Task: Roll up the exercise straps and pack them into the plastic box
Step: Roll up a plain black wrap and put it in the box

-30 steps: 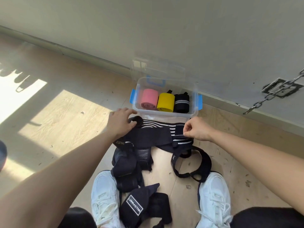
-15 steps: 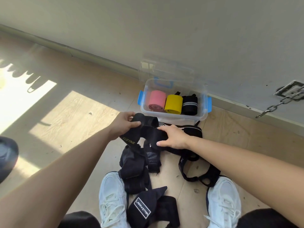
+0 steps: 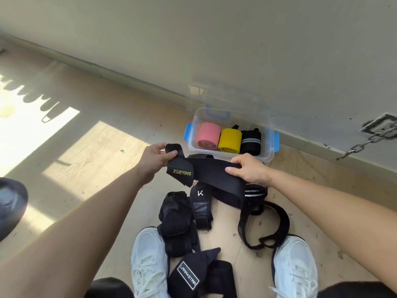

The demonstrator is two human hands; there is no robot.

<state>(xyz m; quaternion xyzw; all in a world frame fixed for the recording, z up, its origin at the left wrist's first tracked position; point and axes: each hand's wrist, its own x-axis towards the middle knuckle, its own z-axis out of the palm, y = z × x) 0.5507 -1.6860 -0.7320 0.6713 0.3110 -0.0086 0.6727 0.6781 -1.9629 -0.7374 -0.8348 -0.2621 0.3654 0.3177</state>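
A black strap [image 3: 206, 172] marked XUEYING is stretched flat between my hands above the floor. My left hand [image 3: 155, 159] pinches its labelled left end. My right hand [image 3: 249, 169] grips the strap further right, thumb on top. Behind them stands the clear plastic box [image 3: 269, 147] with blue latches, holding a pink roll [image 3: 208, 136], a yellow roll [image 3: 229, 140] and a black striped roll [image 3: 251, 141]. Several loose black straps [image 3: 178, 220] lie in a heap on the floor between my white shoes.
The box's clear lid [image 3: 221, 97] leans against the wall behind it. A metal chain [image 3: 365, 143] hangs from a wall plate at the right. A dark object [image 3: 10, 203] sits at the left edge. Sunlit wooden floor [image 3: 90, 151] spreads left.
My hands have lifted the XUEYING strap off the heap and pulled it out flat. My right hand slid right along it; the left hand kept its end.
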